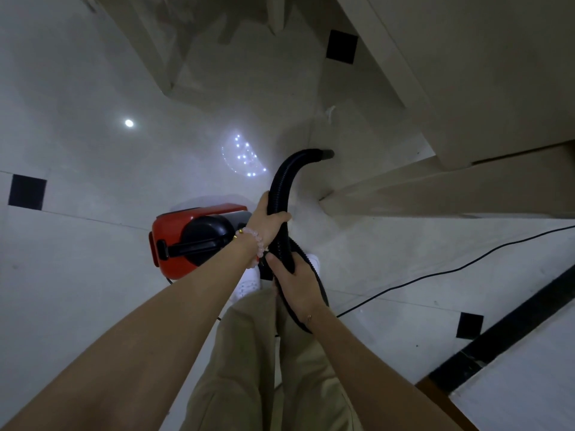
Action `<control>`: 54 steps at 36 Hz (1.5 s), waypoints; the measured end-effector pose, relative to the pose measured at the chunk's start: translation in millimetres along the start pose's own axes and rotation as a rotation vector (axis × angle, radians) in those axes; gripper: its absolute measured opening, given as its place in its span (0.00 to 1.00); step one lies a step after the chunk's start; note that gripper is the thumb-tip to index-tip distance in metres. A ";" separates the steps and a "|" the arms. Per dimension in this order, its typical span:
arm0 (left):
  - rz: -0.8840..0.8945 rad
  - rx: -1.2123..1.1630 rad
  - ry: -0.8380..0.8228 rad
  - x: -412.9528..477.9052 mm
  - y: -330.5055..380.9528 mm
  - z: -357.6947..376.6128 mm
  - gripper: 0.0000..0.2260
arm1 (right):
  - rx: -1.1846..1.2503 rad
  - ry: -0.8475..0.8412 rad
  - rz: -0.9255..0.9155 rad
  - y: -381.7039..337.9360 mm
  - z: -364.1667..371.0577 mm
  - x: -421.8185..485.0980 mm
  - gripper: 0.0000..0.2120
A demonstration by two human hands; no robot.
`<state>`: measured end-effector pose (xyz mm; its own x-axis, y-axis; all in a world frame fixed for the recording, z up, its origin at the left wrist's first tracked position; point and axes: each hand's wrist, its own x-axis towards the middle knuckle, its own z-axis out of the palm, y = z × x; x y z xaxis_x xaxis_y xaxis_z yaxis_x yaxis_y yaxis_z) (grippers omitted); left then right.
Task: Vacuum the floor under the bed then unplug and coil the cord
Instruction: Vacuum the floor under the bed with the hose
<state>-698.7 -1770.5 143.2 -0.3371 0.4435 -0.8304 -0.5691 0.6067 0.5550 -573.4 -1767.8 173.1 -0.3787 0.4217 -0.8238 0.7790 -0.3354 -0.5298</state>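
My right hand (300, 287) is wrapped round the near stretch of the one black hose (281, 178) and my left hand (269, 214) is clamped on it just ahead, so both hands hold it and the left is nearer the working end. One red vacuum (186, 241) sits just left of the grip, and one cord (435, 276) trails off right. The hose runs away from me and hooks right, its nozzle (325, 154) low beside the one bed (466, 104), so I reckon the push goes forward-right, under the frame.

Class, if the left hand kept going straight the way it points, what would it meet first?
Probably the beige bed frame, near the tip of the black hose that the left hand grips. Depth is unclear.
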 end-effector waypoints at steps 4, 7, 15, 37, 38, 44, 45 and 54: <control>-0.008 -0.015 0.016 7.1 6.1 -2.5 0.15 | -0.015 -0.002 0.025 -2.1 -0.1 10.1 0.28; -0.012 0.018 0.017 14.7 10.4 -5.1 0.19 | -0.031 -0.005 0.015 -4.0 -1.2 17.8 0.25; -0.077 0.067 -0.035 32.9 18.9 -7.8 0.20 | -0.031 -0.004 0.050 -8.9 0.7 30.3 0.23; -0.034 0.057 0.096 47.0 16.0 -10.5 0.13 | -0.121 -0.023 0.062 -18.8 2.7 51.9 0.27; -0.036 0.055 0.094 47.2 16.2 -11.3 0.12 | -0.120 -0.023 0.060 -19.4 2.9 52.6 0.25; -0.059 0.073 0.068 53.6 21.6 -14.4 0.14 | -0.093 -0.023 0.063 -23.1 1.2 57.3 0.20; -0.067 0.079 0.054 55.0 23.3 -14.1 0.14 | -0.088 -0.023 0.067 -23.6 0.5 57.9 0.20; -0.108 0.134 0.002 61.5 31.7 -9.2 0.15 | -0.071 -0.006 0.072 -30.1 -1.6 59.5 0.15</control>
<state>-744.4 -1730.1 109.3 -0.2812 0.3700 -0.8854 -0.4965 0.7335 0.4642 -618.5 -1731.2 140.4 -0.3232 0.3938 -0.8605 0.8376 -0.3042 -0.4538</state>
